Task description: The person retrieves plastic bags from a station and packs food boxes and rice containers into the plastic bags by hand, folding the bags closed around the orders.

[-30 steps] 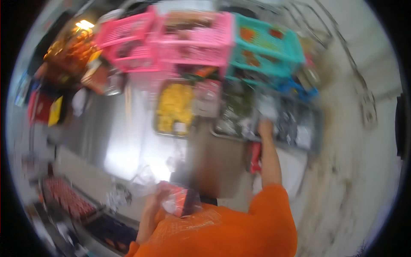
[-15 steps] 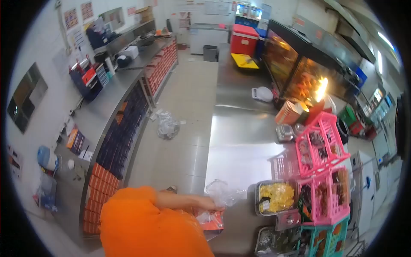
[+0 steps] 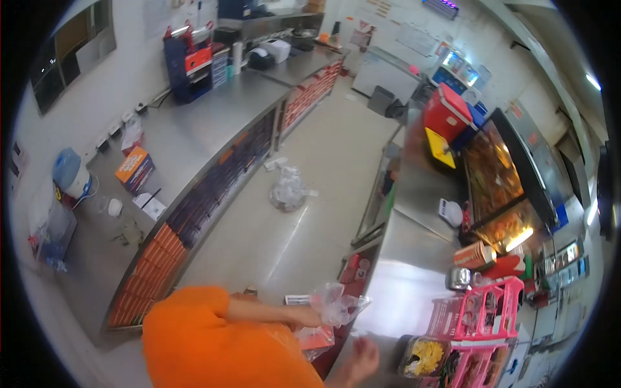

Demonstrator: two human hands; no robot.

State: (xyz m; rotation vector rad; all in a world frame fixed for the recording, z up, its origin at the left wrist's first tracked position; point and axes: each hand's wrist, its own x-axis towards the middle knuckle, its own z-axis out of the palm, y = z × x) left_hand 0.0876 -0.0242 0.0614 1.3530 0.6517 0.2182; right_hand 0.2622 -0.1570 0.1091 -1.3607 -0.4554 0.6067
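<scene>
My left hand (image 3: 309, 315) is closed on the top of a clear plastic bag (image 3: 333, 304), whose loose end puffs out past my fingers. Below that hand hangs an orange-and-white box (image 3: 315, 339), seemingly inside the bag. Over the steel counter's near edge is my right hand (image 3: 363, 360), apart from the bag; motion blur hides how its fingers are set. To the right of it stands a clear tub of yellow food (image 3: 425, 357), close to the pink baskets (image 3: 488, 310).
A steel counter (image 3: 404, 271) runs away on the right, bearing a white scale (image 3: 451, 212) and a lit glass food warmer (image 3: 495, 174). Across the aisle, folded boxes fill the shelf under another counter (image 3: 187, 149). A crumpled plastic bag (image 3: 288, 191) lies on the floor.
The view has swung left and tilted, so the counter sits farther right. My right hand has come into view at the bottom. The box still hangs beneath my left hand.
</scene>
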